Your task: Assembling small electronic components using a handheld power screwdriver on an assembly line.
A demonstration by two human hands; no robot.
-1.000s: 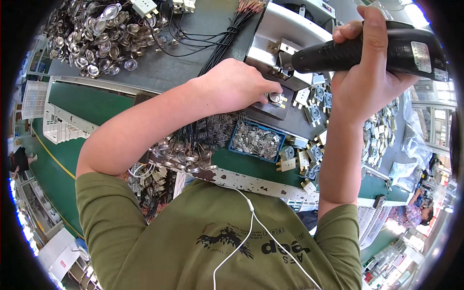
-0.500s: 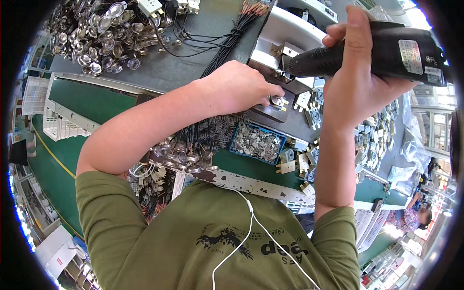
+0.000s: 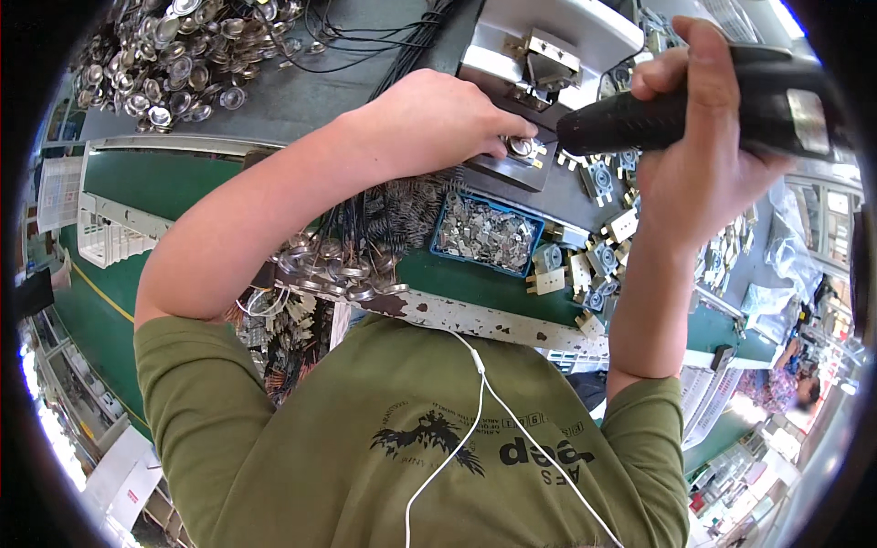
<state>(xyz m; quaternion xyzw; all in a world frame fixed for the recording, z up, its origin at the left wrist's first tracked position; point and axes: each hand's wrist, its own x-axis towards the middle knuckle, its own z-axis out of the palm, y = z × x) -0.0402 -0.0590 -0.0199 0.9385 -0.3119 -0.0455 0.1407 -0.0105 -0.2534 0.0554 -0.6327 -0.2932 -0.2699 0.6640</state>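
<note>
My left hand point(image 3: 443, 123) reaches in from the left with thumb and forefinger closed on a small round metal part point(image 3: 520, 146). That part sits on a low metal block fixture point(image 3: 528, 173). A black electric screwdriver point(image 3: 626, 121) lies sideways in my right hand point(image 3: 694, 173), the fingers wrapped round its body. Its narrow nose points left and stops just right of the round part; whether the bit touches anything I cannot make out. Just beyond the fixture stands a silver screw feeder point(image 3: 548, 68) with a small metal mechanism on its front.
Round metal cups point(image 3: 169, 68) are heaped at the far left, beside black wires point(image 3: 402, 46). A blue tray point(image 3: 484, 235) of small metal pieces sits nearer me, springs point(image 3: 402, 215) left of it. White-and-grey switch-like parts point(image 3: 598, 265) lie scattered to the right. A white rail point(image 3: 475, 315) crosses before me.
The screwdriver's nose has come away from the screw feeder and now lies by the round part on the fixture. My left hand keeps its hold there. The whole view has shifted slightly.
</note>
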